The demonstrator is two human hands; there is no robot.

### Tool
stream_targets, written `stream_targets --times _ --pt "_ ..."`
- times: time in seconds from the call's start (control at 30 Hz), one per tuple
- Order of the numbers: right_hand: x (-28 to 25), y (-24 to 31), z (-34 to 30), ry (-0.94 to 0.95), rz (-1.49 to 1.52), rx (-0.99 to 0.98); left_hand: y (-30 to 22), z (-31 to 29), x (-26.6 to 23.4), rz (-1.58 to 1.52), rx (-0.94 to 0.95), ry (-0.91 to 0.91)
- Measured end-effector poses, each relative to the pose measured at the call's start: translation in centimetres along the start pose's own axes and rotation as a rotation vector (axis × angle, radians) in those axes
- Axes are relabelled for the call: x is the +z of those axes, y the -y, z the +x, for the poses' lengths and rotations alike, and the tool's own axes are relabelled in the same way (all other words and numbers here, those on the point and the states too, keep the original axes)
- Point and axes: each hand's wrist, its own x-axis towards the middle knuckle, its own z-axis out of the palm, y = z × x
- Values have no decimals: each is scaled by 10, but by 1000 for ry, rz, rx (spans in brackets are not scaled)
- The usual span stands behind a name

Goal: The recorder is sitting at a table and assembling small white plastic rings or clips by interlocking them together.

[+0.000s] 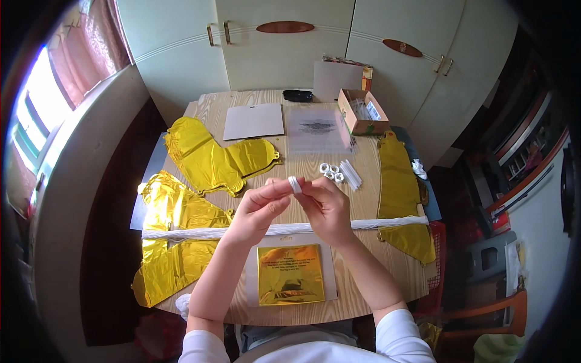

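In front of my chest, both hands meet at a small white coil (295,184), which looks like wound ribbon. My left hand (262,206) has it at its fingertips, and my right hand (327,209) pinches its other side. Below the hands a long bundle of white strands (363,224) lies across the table. Nearer me, a folded gold foil packet (290,275) with dark print rests on a white card (252,290). Beyond my right hand sit several similar white coils (331,172) and thin clear tubes (350,175).
Flat gold foil balloons (221,160) lie at the left, with another gold piece (396,175) along the right edge. At the back of the wooden table (206,109) are a white card (254,121), clear plastic bags (319,130), a cardboard box (363,115) and a black case (298,95).
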Motion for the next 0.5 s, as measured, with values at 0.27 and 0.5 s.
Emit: stream_targets --times 0.27,0.5 --pt "-10 -2 7 -83 -308 -326 10 -1 -8 533 61 -89" --pt "-20 -8 11 126 -48 -113 -8 1 -2 529 -271 18"
